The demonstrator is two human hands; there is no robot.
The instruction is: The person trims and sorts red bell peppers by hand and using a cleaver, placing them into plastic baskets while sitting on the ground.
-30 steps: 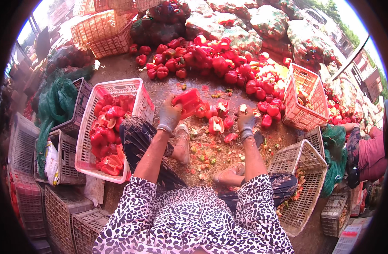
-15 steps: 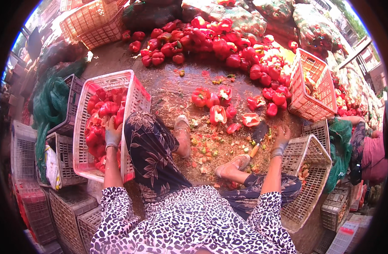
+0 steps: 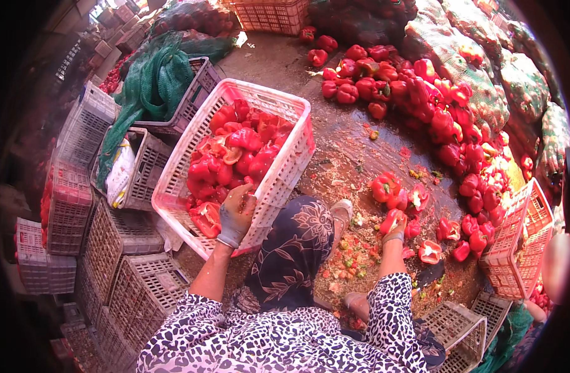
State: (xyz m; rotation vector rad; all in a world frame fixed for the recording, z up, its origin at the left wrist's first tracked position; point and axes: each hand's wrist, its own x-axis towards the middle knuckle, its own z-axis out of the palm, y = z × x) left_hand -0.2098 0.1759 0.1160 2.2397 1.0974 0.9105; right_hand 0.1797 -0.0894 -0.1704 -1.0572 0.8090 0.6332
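Note:
My left hand (image 3: pixel 236 216), in a greyish glove with bare fingertips, is just inside the near right wall of a pinkish-white crate (image 3: pixel 300 140). Its fingers are loosely bent and apart, and no held piece shows in them. Cut red bell pepper pieces (image 3: pixel 241 146) fill much of that crate. Out over the wet floor, my right hand (image 3: pixel 393 234) closes round a red bell pepper (image 3: pixel 392 220). Other peppers lie close by, among them a whole-looking one (image 3: pixel 385 186) and a cut half (image 3: pixel 430 252) with its pale inside showing.
A long heap of red peppers (image 3: pixel 443 127) curves beyond, backed by full mesh sacks (image 3: pixel 462 78). An orange crate (image 3: pixel 515 242) stands at the right, a tilted beige crate (image 3: pixel 453 326) nearer. Stacked crates (image 3: pixel 145 298) and green netting (image 3: pixel 154 81) line the left. Scraps litter the floor (image 3: pixel 347 149).
The view has swung left, so the filled crate appears nearer the middle. My left hand has drawn back from the peppers toward the crate's wall. My right hand has reached a pepper and gripped it.

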